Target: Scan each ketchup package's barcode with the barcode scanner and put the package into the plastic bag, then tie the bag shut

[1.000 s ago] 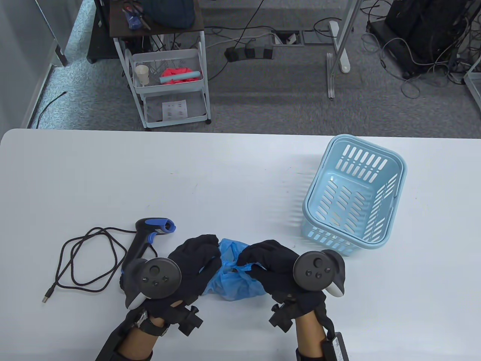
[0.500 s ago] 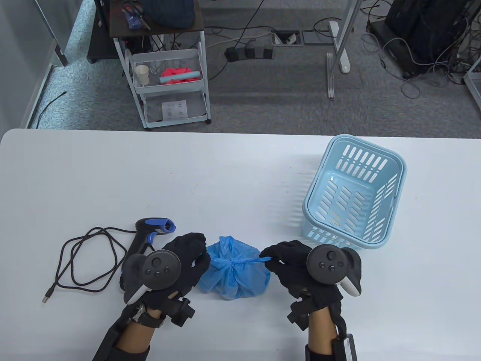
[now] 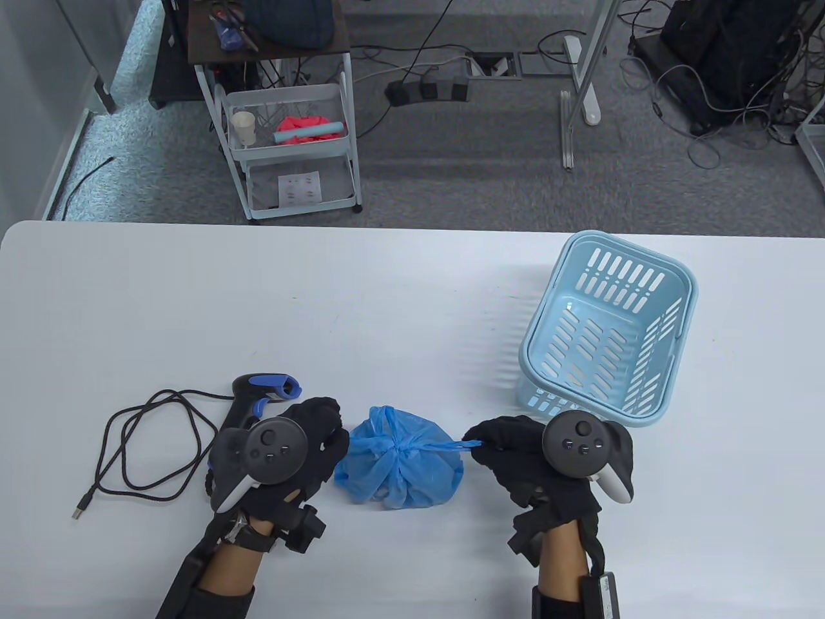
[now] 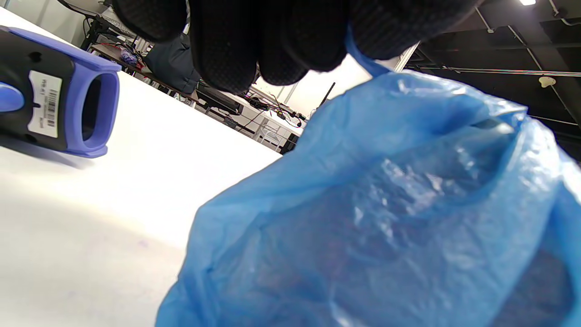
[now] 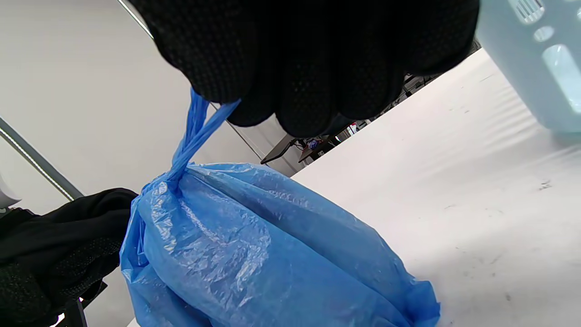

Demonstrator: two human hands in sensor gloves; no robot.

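A blue plastic bag (image 3: 399, 467) sits bunched on the white table (image 3: 387, 303), its top gathered into a knot (image 3: 403, 445). My left hand (image 3: 319, 432) pinches one bag handle at the bag's left side; in the left wrist view the curled fingers (image 4: 272, 41) hold a blue strip above the bag (image 4: 386, 218). My right hand (image 3: 496, 442) pinches the other handle, pulled taut to the right; the right wrist view shows the twisted strip (image 5: 193, 131) running up from the bag (image 5: 254, 254) into the fingers (image 5: 299, 63). The ketchup packages are hidden inside.
The black and blue barcode scanner (image 3: 248, 403) lies just left of my left hand, its cable (image 3: 142, 445) coiled further left. A light blue plastic basket (image 3: 609, 335) stands at the right, beyond my right hand.
Both hands have drawn apart, left hand leftward and right hand rightward, pulling the handles taut. The bag's top has cinched into a tight knot and the bag now shows between the hands.
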